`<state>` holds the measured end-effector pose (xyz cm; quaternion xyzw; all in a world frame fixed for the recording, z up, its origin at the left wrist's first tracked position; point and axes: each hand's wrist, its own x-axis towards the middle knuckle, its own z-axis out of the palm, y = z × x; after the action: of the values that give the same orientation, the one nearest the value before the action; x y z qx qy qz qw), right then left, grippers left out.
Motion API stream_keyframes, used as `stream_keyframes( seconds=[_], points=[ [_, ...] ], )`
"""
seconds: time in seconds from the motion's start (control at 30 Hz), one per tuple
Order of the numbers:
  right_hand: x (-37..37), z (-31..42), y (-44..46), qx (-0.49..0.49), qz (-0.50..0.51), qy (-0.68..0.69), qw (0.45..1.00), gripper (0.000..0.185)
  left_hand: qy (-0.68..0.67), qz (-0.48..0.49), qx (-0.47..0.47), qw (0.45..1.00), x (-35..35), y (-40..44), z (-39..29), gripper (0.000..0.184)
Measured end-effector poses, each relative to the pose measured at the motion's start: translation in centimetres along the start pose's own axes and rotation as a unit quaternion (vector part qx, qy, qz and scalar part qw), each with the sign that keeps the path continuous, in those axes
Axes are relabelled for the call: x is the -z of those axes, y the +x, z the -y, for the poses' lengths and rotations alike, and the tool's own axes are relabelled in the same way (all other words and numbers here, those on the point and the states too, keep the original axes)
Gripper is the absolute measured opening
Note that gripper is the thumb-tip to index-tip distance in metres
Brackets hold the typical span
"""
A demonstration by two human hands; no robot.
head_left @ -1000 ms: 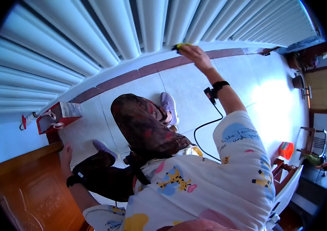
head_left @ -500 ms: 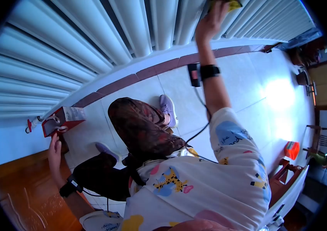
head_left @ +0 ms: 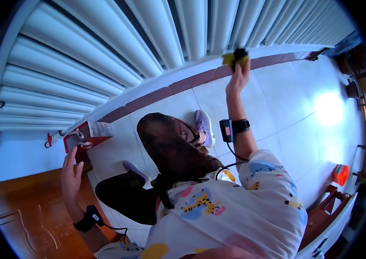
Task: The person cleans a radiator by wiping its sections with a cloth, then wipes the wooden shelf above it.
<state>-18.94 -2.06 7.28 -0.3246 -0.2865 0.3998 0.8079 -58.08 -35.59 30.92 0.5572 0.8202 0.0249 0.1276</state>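
My right hand [head_left: 238, 80] grips a crumpled yellow-and-black cloth [head_left: 236, 59] at the lower end of the white radiator [head_left: 165, 36]. Whether the cloth touches the radiator, I cannot tell. My left hand [head_left: 71, 175] holds nothing; its fingers point up and the thumb stands apart. Just beyond its fingertips is a red box-like bag [head_left: 96, 134] with pale ribbon handles, set on the floor below the radiator's left end. Both wrists carry black straps with small cabled boxes.
A valve with a red part [head_left: 50, 140] juts out beside the bag. Brown carved wood [head_left: 32, 211] fills the lower left. Tiled floor [head_left: 273, 103] spreads to the right, with an orange-red container [head_left: 340, 174] on it. My legs are bent near the radiator.
My right hand has come down from higher on the radiator to its lower edge with the cloth. My left thumb now shows apart from the fingers. The whole view has shifted slightly.
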Motion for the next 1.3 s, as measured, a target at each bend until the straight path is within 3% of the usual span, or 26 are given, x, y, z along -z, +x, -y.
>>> stream_keyframes(
  seconds=[0.07,0.13,0.2,0.3,0.4,0.43,0.5,0.53,0.57,0.63,0.73,0.8,0.9,1.13,1.2,1.27,1.3],
  points=[
    [-3.8,1.7,1.0,0.058,0.013,-0.190,0.980,0.046,0.013,-0.057,-0.074,0.996,1.5,1.0,-2.3,0.045],
    [-6.8,1.3,1.2,0.295,0.089,-0.395,0.866,0.048,0.014,-0.090,-0.105,0.990,3.2,2.0,-5.2,0.047],
    [-7.1,-1.1,0.6,0.338,0.044,-0.438,0.832,0.057,0.084,-0.181,-0.182,0.963,4.4,3.2,-7.8,0.045],
    [-3.7,-3.5,-1.6,0.208,0.056,-0.432,0.876,0.056,0.149,-0.271,-0.244,0.919,6.9,5.2,-10.8,0.050],
    [3.0,-5.6,-1.2,0.107,0.174,-0.421,0.884,0.035,0.218,-0.336,-0.267,0.877,10.0,6.8,-13.6,0.057],
    [5.6,-8.5,1.1,-0.212,0.098,-0.294,0.927,0.032,0.218,-0.348,-0.266,0.872,11.1,7.5,-14.1,0.057],
    [3.4,-3.6,3.9,-0.053,0.062,-0.272,0.959,0.036,0.250,-0.405,-0.282,0.833,13.5,9.3,-15.0,0.061],
    [-2.2,4.6,3.4,0.049,0.051,-0.252,0.965,0.039,0.248,-0.413,-0.283,0.829,14.8,10.3,-15.4,0.061],
    [-5.4,9.2,3.8,0.159,0.063,-0.280,0.945,0.042,0.248,-0.447,-0.286,0.810,16.0,11.5,-15.8,0.061],
    [-10.7,12.7,7.1,0.317,0.108,-0.183,0.924,0.048,0.240,-0.481,-0.301,0.788,17.9,13.7,-16.8,0.061],
    [-18.7,17.3,8.2,0.402,0.102,-0.245,0.876,0.055,0.201,-0.478,-0.262,0.814,20.0,16.3,-17.1,0.057],
    [-21.5,15.1,8.1,0.455,0.039,-0.398,0.796,0.058,0.190,-0.448,-0.240,0.840,20.2,18.9,-15.7,0.056],
    [-20.6,11.8,5.5,0.496,0.077,-0.414,0.759,0.060,0.210,-0.475,-0.211,0.828,19.4,19.7,-15.8,0.056],
    [-9.9,1.9,-2.1,0.300,0.125,-0.477,0.817,0.050,0.181,-0.515,-0.205,0.812,18.5,20.5,-16.5,0.053],
    [-5.3,-1.0,-2.3,0.025,0.242,-0.595,0.766,0.046,0.220,-0.512,-0.147,0.817,18.0,19.7,-17.1,0.050],
    [-1.3,-2.6,-1.5,-0.223,0.184,-0.409,0.866,0.038,0.200,-0.508,-0.151,0.824,17.9,19.7,-16.9,0.050],
    [-0.7,-0.5,-1.6,-0.232,0.155,-0.359,0.891,0.033,0.188,-0.502,-0.163,0.828,17.9,19.8,-16.8,0.051]
  ],
)
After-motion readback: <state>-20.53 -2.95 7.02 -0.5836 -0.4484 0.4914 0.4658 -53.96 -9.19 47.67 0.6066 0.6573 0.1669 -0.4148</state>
